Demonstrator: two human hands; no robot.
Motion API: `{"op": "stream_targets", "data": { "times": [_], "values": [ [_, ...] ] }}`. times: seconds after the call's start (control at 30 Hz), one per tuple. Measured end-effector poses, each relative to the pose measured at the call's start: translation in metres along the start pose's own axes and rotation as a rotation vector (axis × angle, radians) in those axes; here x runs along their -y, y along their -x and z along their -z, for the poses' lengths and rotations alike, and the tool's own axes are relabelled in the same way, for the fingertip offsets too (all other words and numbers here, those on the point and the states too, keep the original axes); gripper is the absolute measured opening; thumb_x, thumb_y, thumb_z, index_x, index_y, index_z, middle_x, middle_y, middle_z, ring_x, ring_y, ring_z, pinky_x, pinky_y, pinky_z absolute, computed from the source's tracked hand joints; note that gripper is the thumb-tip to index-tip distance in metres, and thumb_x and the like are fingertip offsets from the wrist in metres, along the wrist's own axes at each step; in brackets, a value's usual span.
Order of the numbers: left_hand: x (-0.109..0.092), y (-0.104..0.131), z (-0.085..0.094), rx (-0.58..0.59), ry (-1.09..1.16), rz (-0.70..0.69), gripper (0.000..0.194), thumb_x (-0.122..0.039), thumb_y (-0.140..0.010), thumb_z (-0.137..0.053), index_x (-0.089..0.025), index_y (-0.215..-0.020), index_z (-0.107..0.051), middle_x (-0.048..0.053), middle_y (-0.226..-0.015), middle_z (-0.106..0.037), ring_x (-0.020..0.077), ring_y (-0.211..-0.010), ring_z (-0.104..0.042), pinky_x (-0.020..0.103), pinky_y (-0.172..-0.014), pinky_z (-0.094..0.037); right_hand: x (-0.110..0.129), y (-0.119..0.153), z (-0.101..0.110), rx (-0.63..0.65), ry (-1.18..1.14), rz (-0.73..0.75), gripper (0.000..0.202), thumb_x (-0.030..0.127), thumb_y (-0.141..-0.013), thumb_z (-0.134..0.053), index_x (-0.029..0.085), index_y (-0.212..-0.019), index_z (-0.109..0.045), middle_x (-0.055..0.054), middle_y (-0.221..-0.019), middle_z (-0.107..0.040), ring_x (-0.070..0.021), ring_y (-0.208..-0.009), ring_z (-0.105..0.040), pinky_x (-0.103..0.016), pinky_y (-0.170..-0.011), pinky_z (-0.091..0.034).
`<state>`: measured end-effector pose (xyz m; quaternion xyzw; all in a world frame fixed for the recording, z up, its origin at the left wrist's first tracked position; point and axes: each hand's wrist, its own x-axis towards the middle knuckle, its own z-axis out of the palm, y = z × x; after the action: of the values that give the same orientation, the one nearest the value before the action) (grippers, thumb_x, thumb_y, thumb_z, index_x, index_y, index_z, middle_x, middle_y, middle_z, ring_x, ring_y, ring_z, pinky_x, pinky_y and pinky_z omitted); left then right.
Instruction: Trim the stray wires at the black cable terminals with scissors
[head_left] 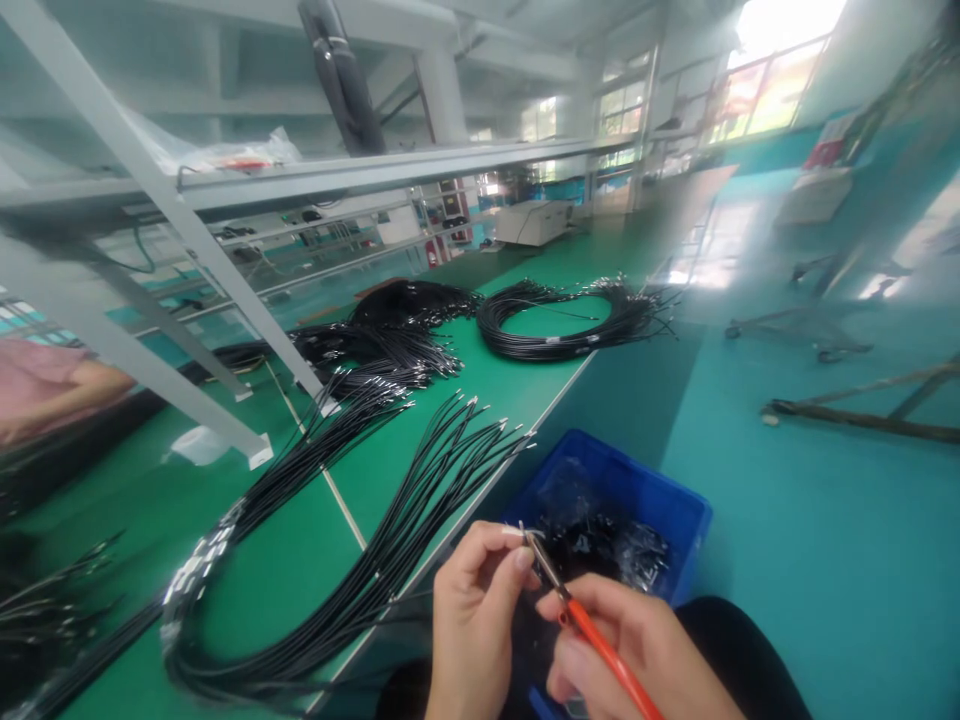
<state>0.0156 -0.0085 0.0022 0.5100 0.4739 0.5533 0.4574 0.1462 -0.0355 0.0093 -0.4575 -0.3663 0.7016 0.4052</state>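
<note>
In the lower middle, my left hand (480, 610) is closed, pinching the end of a black cable between thumb and fingertips. Thin white wires (523, 531) stick out of that pinch. From the right, my right hand (630, 640) grips a slim metal-nosed tool with an orange handle (609, 655), whose exact kind is unclear. Its metal tip (541, 560) meets the wires at my left fingertips. Beside my hands, a bundle of black cables (330, 625) curves over the green table, its stripped ends fanned toward the edge.
A blue bin (637, 480) holding clear plastic bags and dark parts stands below the table edge. Farther along the green table (442, 440) lie a coiled cable bundle (536, 345) and more cable heaps (409, 305). White shelf posts (225, 295) rise at left, near another person's arm (79, 395).
</note>
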Motion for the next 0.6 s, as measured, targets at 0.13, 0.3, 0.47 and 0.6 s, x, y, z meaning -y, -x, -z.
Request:
{"op": "stream_targets", "data": {
  "times": [0.13,0.3,0.47,0.6],
  "values": [
    [0.0,0.001,-0.002,0.017,-0.117,-0.067,0.002,-0.018,-0.077,-0.063,-0.018,-0.075,-0.065,-0.001,-0.07,-0.06,0.0133,-0.064,-0.057,0.021,-0.061,-0.045,-0.003,-0.006,0.002,0.009,0.012,0.003,0.016,0.019,-0.068,-0.065,0.015,-0.084,-0.062,-0.001,-0.058,-0.065,-0.0041,-0.033,-0.038,-0.017,-0.033,-0.024],
    [0.0,0.001,-0.003,0.023,-0.203,-0.083,0.004,-0.018,-0.077,-0.062,-0.018,-0.074,-0.066,0.001,-0.069,-0.061,0.0152,-0.064,-0.057,0.022,-0.06,-0.045,-0.009,-0.008,0.003,-0.041,-0.04,0.041,0.022,0.021,-0.065,-0.069,0.014,-0.085,-0.064,-0.001,-0.056,-0.065,-0.0044,-0.031,-0.039,-0.017,-0.031,-0.022],
    [0.001,-0.001,-0.005,0.028,-0.202,-0.078,0.005,-0.019,-0.077,-0.062,-0.018,-0.074,-0.065,0.0,-0.068,-0.06,0.0144,-0.061,-0.056,0.022,-0.058,-0.045,-0.006,-0.008,0.005,-0.033,-0.047,0.012,0.022,0.027,-0.063,-0.073,0.015,-0.077,-0.061,0.003,-0.045,-0.059,-0.003,-0.029,-0.033,-0.015,-0.03,-0.017],
    [0.007,-0.004,-0.006,-0.006,-0.163,-0.003,0.004,-0.02,-0.077,-0.062,-0.017,-0.077,-0.064,0.0,-0.069,-0.062,0.014,-0.058,-0.058,0.023,-0.058,-0.048,-0.01,-0.008,0.014,-0.002,-0.064,0.001,0.027,0.034,-0.066,-0.072,0.016,-0.082,-0.059,0.001,-0.049,-0.061,-0.0033,-0.03,-0.034,-0.015,-0.03,-0.018]
  ]
}}
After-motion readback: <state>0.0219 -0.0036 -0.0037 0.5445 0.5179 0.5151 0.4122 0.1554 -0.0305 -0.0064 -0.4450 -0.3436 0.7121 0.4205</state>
